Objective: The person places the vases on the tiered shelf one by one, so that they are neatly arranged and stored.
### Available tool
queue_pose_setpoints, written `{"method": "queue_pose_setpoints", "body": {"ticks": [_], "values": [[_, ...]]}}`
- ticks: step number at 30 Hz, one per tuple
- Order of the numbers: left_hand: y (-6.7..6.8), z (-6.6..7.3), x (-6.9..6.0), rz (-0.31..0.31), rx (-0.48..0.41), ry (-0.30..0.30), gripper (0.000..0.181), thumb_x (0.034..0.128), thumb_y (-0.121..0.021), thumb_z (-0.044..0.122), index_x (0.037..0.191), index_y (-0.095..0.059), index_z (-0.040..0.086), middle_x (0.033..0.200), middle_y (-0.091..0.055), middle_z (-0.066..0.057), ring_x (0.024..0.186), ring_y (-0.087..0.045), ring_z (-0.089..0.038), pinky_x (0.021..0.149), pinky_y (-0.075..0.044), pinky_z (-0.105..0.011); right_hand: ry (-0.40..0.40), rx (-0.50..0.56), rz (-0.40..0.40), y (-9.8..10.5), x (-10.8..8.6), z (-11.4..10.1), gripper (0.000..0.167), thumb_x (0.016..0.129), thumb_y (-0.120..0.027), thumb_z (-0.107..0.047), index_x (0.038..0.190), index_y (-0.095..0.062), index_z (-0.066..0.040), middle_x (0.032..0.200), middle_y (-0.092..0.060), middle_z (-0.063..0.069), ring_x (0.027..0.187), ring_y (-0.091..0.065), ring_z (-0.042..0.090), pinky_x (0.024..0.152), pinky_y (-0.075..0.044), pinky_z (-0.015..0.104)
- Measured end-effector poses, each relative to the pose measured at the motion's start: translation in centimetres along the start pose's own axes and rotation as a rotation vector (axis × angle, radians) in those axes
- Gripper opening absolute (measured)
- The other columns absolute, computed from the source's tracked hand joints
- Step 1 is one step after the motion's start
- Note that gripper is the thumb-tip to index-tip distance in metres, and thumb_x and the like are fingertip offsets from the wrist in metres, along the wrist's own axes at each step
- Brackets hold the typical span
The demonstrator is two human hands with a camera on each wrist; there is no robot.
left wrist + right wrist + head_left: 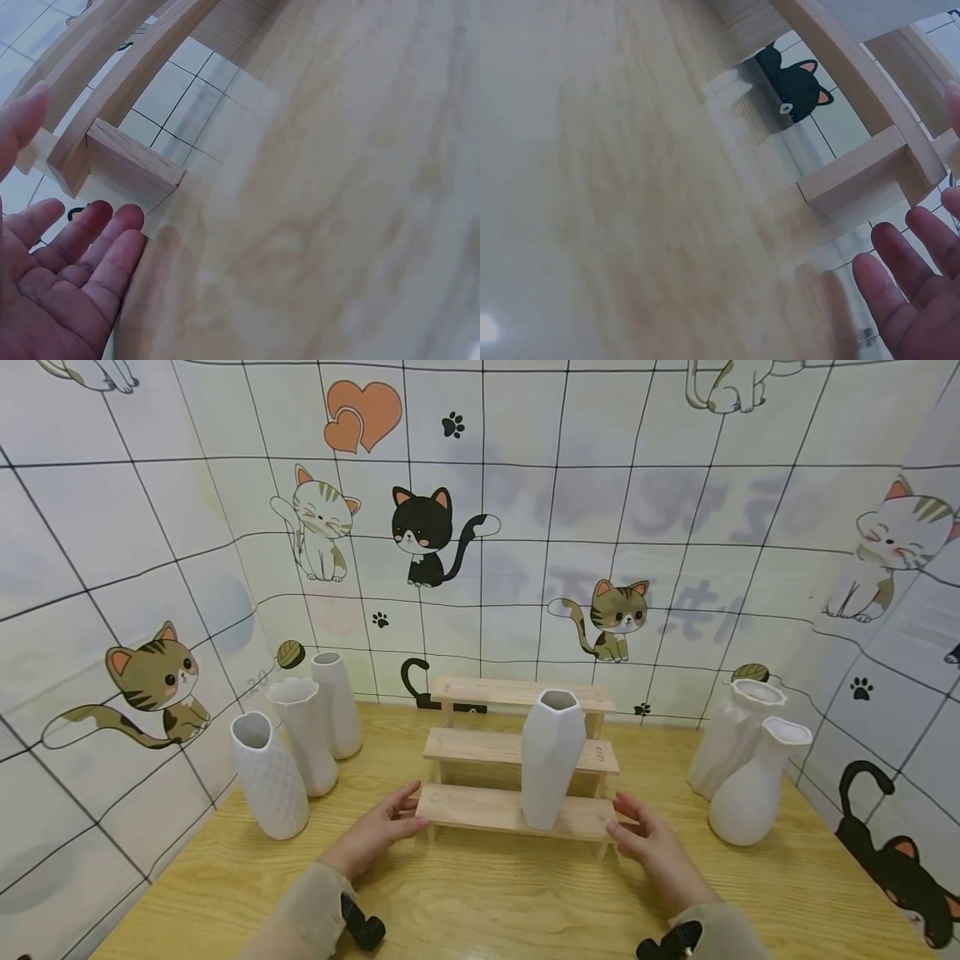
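Note:
A three-step wooden display stand [472,807] stands on the table, and a white faceted vase [552,764] is upright on its lowest step. My left hand [380,828] is at the left end of that step with its fingers extended. In the left wrist view, the fingers [112,274] are loosely spread just beside the stand's end [135,154]. At the opposite end is my right hand [657,850], its fingers also spread. The right wrist view has those fingers [904,266] close to the stand's leg [855,169]. Whether either hand touches the wood, I cannot tell.
On the left stand a textured white vase [272,785], a scalloped-rim vase [306,739] and a plain tall vase [337,710]. On the right are a pleated vase [731,743] and a round-bellied vase [750,793]. A cat-print sheet [517,543] walls the wooden table [480,902].

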State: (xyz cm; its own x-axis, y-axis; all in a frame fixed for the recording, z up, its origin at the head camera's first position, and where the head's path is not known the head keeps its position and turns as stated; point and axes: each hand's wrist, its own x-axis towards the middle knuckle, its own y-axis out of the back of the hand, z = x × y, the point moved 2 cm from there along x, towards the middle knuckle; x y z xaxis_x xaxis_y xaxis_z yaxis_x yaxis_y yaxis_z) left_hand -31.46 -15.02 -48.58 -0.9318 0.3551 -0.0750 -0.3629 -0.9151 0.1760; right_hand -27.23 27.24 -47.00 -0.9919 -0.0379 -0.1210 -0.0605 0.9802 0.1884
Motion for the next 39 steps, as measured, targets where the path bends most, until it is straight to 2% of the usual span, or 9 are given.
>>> {"method": "queue_pose_setpoints", "body": {"ticks": [7,15,18,22,27,29,31,34,39], "values": [[0.4,1.9,-1.3,0.047,0.041,-0.014,0.073,0.0932,-0.064,0.034,0.152,-0.027,0.013,0.145,-0.038,-0.015,0.127,-0.042,-0.031,0.103,-0.035,-0.051,-0.016,-0.017,0.002,-0.2,-0.2,0.5,0.072,0.093,-0.064,-0.033,0.149,-0.029,-0.003,0.154,-0.025,0.019,0.133,-0.033,0.036,0.104,-0.034,0.051],[1.7,4.4,-3.6,0.276,0.072,-0.081,0.062,0.0921,-0.064,0.039,0.145,-0.04,0.016,0.137,-0.049,-0.012,0.116,-0.05,-0.024,0.095,-0.042,-0.042,0.018,-0.019,0.019,-0.3,-0.2,0.9,0.069,0.094,-0.063,-0.028,0.148,-0.03,-0.003,0.153,-0.025,0.02,0.132,-0.032,0.034,0.103,-0.035,0.048],[2.3,5.3,-4.6,0.445,0.071,-0.142,0.054,0.0944,-0.063,0.031,0.141,-0.045,0.011,0.131,-0.052,-0.012,0.106,-0.052,-0.016,0.087,-0.043,-0.028,0.024,-0.021,0.03,-0.3,-0.2,0.9,0.069,0.094,-0.064,-0.028,0.148,-0.03,-0.003,0.153,-0.026,0.02,0.133,-0.032,0.034,0.103,-0.036,0.047],[3.1,5.8,-5.9,0.766,0.049,-0.248,0.041,0.0949,-0.063,0.022,0.13,-0.054,0.004,0.119,-0.055,-0.009,0.093,-0.05,-0.008,0.077,-0.041,-0.017,0.024,-0.02,0.037,-0.3,-0.2,0.9,0.069,0.093,-0.064,-0.028,0.148,-0.03,-0.004,0.152,-0.028,0.02,0.133,-0.033,0.035,0.103,-0.036,0.047],[4.0,5.8,-7.3,1.206,0.185,-0.479,0.034,0.0879,-0.069,0.013,0.118,-0.061,-0.001,0.112,-0.055,-0.008,0.102,-0.042,-0.01,0.087,-0.03,-0.025,0.03,-0.025,0.033,-0.4,-0.3,0.9,0.068,0.094,-0.063,-0.027,0.149,-0.03,-0.004,0.15,-0.03,0.023,0.132,-0.034,0.035,0.101,-0.038,0.046],[4.4,5.7,-7.7,1.329,0.242,-0.567,0.038,0.0841,-0.071,0.008,0.118,-0.059,-0.002,0.119,-0.053,-0.012,0.113,-0.037,-0.016,0.094,-0.025,-0.031,0.035,-0.028,0.03,-0.4,-0.3,0.9,0.068,0.095,-0.063,-0.026,0.149,-0.029,-0.004,0.149,-0.031,0.023,0.13,-0.035,0.035,0.1,-0.039,0.045],[4.7,5.5,-7.9,1.406,0.255,-0.602,0.047,0.0808,-0.072,0.006,0.123,-0.054,-0.001,0.13,-0.047,-0.016,0.124,-0.031,-0.021,0.101,-0.019,-0.031,0.036,-0.03,0.028,-0.4,-0.3,1.0,0.067,0.095,-0.062,-0.025,0.15,-0.028,-0.004,0.148,-0.032,0.023,0.129,-0.036,0.034,0.098,-0.04,0.042],[5.3,5.1,-8.0,1.439,0.204,-0.536,0.064,0.0789,-0.075,0.007,0.135,-0.043,0.004,0.142,-0.034,-0.018,0.133,-0.023,-0.027,0.108,-0.013,-0.033,0.033,-0.028,0.03,-0.4,-0.3,1.1,0.067,0.095,-0.062,-0.024,0.15,-0.028,-0.005,0.146,-0.034,0.021,0.127,-0.039,0.031,0.096,-0.04,0.039],[6.5,4.3,-7.7,1.339,0.035,-0.229,0.092,0.0781,-0.079,0.022,0.15,-0.022,0.013,0.152,-0.019,-0.012,0.139,-0.013,-0.024,0.112,-0.005,-0.035,0.037,-0.023,0.032,-0.3,-0.2,1.2,0.066,0.096,-0.061,-0.022,0.15,-0.028,-0.005,0.144,-0.036,0.02,0.123,-0.042,0.028,0.095,-0.041,0.038]]}}
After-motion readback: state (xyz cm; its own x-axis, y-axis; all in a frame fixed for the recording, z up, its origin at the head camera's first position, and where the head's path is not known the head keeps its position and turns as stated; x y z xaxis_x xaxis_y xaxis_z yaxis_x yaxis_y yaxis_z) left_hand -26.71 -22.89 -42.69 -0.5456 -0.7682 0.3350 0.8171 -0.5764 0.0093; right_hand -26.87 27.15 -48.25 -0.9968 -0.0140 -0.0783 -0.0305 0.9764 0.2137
